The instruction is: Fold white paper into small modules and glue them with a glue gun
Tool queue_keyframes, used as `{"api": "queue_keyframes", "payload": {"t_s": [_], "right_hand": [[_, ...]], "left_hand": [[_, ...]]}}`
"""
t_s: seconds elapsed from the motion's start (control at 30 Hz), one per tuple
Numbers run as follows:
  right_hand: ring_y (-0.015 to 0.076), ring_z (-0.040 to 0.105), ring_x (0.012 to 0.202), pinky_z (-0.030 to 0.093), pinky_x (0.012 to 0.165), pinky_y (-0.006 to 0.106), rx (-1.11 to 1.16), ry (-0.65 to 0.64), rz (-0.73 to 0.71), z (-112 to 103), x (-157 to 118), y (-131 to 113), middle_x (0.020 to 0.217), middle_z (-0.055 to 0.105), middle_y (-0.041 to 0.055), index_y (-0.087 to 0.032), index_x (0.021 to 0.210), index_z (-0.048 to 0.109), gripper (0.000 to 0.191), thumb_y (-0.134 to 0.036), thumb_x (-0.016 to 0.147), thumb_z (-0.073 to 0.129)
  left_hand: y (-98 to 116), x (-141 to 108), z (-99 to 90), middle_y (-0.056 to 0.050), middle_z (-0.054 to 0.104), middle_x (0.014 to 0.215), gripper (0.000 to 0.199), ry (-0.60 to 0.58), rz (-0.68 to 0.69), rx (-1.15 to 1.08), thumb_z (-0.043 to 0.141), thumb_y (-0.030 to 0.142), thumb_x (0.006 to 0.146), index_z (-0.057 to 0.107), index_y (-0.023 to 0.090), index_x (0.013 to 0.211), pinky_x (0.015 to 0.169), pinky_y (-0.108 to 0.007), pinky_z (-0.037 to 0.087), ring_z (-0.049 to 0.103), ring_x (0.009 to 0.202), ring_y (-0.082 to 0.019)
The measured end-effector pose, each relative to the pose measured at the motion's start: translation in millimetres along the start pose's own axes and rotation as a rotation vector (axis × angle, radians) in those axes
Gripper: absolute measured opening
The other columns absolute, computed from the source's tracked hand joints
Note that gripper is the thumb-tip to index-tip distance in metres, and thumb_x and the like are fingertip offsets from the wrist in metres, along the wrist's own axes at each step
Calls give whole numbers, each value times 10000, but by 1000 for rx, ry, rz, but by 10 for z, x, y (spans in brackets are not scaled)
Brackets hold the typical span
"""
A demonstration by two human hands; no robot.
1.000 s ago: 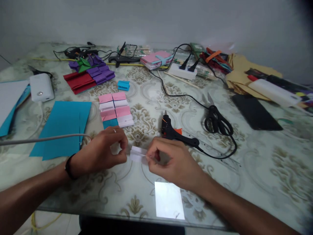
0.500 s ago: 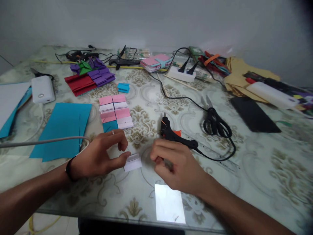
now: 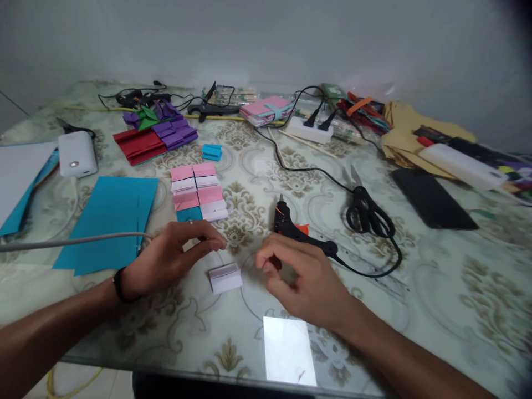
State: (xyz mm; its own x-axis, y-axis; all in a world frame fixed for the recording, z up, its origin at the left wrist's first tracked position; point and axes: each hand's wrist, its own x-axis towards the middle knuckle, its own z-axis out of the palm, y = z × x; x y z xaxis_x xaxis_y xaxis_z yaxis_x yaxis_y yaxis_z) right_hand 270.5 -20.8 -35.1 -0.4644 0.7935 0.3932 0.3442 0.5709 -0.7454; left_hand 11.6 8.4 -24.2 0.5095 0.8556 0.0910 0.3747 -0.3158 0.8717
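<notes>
A small folded piece of white paper [image 3: 225,278] lies on the table between my hands, touched by neither. Just above and left of it is my left hand [image 3: 183,249], thumb and forefinger pinched together; anything between the tips is too small to make out. My right hand [image 3: 297,271] hovers to the right with curled fingers and thumb against the forefinger, and whether something is in them cannot be seen. Behind it lies a black glue gun [image 3: 284,217], partly hidden. A block of folded pink, white and blue papers [image 3: 210,195] sits beyond my left hand.
Blue sheets [image 3: 110,221] and a white power bank [image 3: 77,154] are at left. Black-handled scissors [image 3: 366,213], a ruler [image 3: 374,277] and a black phone [image 3: 434,198] lie right. A power strip [image 3: 310,128] stands behind, its cord trailing forward. Red and purple folded papers [image 3: 139,145] lie back left.
My left hand has lifted off the folded white paper, its thumb and forefinger now closed together. The paper stays on the table. My right hand has hardly moved.
</notes>
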Motion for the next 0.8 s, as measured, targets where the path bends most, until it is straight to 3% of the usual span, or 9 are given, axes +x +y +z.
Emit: {"api": "queue_keyframes", "payload": {"t_s": [0.2, 0.4, 0.57, 0.73, 0.8], "right_hand": [[135, 475, 590, 377, 542, 275, -65, 2, -59, -6, -18, 14, 673, 498, -24, -232, 735, 487, 223, -34, 836, 465], [156, 589, 687, 468, 633, 289, -94, 75, -61, -12, 26, 19, 738, 610, 3, -224, 775, 550, 244, -1, 865, 506], [179, 655, 781, 525, 713, 327, -104, 132, -83, -65, 40, 6, 852, 657, 37, -229, 794, 589, 248, -7, 887, 532], [170, 642, 761, 521, 688, 308, -59, 143, -60, -112, 36, -1, 825, 642, 27, -234, 793, 546, 243, -3, 858, 510], [170, 653, 768, 529, 704, 308, -3, 107, -26, -114, 40, 4, 823, 670, 28, -236, 796, 525, 235, -22, 886, 493]], "left_hand": [[-22, 0, 6, -29, 823, 897, 137, 20, 1, 18, 689, 264, 1001, 782, 202, 921, 752, -279, 575, 746, 829, -177], [-41, -9, -2, 0, 716, 810, 178, 70, 33, 56, 709, 186, 947, 673, 191, 773, 669, -258, 509, 641, 718, -135], [5, -16, 5, 16, 683, 767, 230, 96, 55, 176, 640, 260, 1023, 652, 191, 803, 645, -246, 468, 610, 699, -130], [48, -34, 12, 19, 671, 664, 389, 26, 51, 245, 506, 277, 1095, 638, 182, 741, 597, -242, 452, 613, 602, -122], [41, -48, 34, -2, 707, 715, 375, -44, 100, 261, 536, 301, 1100, 681, 179, 777, 659, -261, 486, 659, 669, -144]]}}
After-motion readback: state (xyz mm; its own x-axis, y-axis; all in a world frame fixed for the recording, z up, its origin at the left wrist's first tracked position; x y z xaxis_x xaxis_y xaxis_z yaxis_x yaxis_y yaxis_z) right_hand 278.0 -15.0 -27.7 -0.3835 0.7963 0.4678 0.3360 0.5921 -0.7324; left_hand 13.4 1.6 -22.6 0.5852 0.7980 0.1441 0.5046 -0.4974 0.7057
